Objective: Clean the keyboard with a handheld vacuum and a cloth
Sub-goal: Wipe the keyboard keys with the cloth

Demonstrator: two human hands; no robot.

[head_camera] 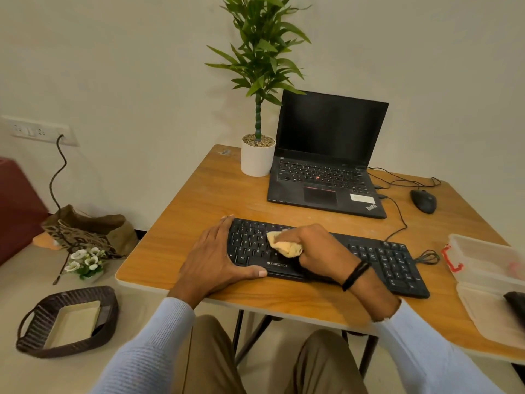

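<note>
We are on the wiping step. The keyboard lies near the front edge of the table, slightly askew, with the laptop behind it toward the back edge. Our right hand has its fingers curled round a bunched tan cloth and presses it onto the letter keys in the keyboard's left half. Our left hand lies flat, fingers straight against the keyboard's left end and thumb along its front rim. It grasps nothing and only braces.

To do this well, we judge the cloth should travel in short, light strokes along each row, then across the gaps between keys, so dust is lifted rather than pushed down. The brace matters, since the keyboard would likely slide on the smooth wood. The right half and number pad probably remain to be covered, so we work toward the table's right edge, minding the cable there.
</note>
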